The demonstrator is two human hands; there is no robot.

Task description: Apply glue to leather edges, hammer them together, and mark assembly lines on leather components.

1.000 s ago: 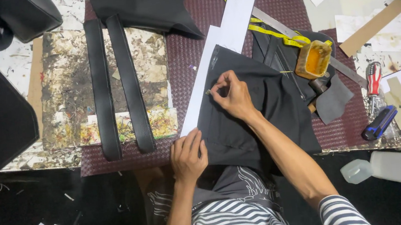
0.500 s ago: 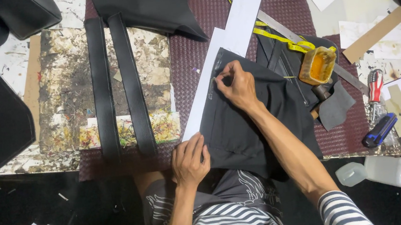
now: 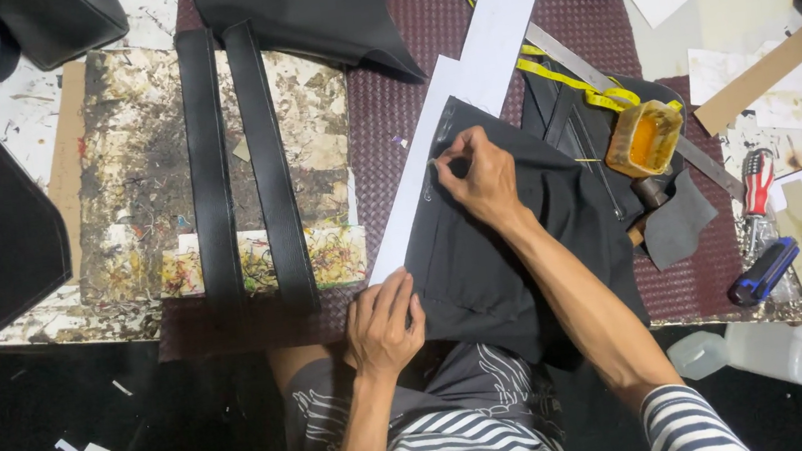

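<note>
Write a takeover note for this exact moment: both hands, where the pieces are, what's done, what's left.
Left hand: flat, pressing the near end of the white strip and black panel at the table edge.
Right hand: fingers pinched at the strip's edge on the panel, apparently holding a thin marking tool; too small to tell.
Two black straps lie left, glue jar and yellow tape right.
Done: strip laid along the panel's left edge.
Left: cannot tell how much of the edge is marked.

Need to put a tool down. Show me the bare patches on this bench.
Bare woven mat lies between the two black straps and the white paper strip. Right of the black fabric it is crowded: glue tub, screwdriver, blue cutter.
</note>
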